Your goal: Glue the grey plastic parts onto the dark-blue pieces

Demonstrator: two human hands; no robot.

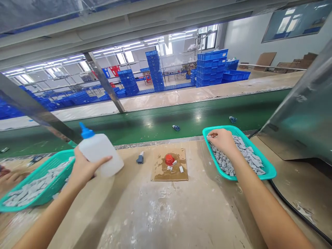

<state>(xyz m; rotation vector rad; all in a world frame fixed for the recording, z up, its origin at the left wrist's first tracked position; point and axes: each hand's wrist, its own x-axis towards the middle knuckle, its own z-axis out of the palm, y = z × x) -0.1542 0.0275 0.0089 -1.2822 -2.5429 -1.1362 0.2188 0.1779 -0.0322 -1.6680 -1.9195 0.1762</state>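
My left hand [86, 164] is wrapped round a translucent squeeze bottle [102, 154] with a blue nozzle cap, tilted above the table. On the right, my right hand [221, 140] reaches into a teal basket [271, 173] filled with small grey plastic parts [247, 154]. Its fingers are pinched at the basket's left side; what they hold, if anything, is too small to make out. Between the hands lies a wet brown board [160, 173] bearing a red round cap [169, 159] and a few small white pieces [181, 169]. A blue-and-white part [140, 158] sits left of the board.
Another teal basket [38, 199] of grey parts stands at left, beside another person's hand [10, 181]. Beyond the table runs a green conveyor belt [142, 121] carrying small blue-grey parts [176, 127]. A metal post [105, 83] and a black cable [290, 205] flank the workspace.
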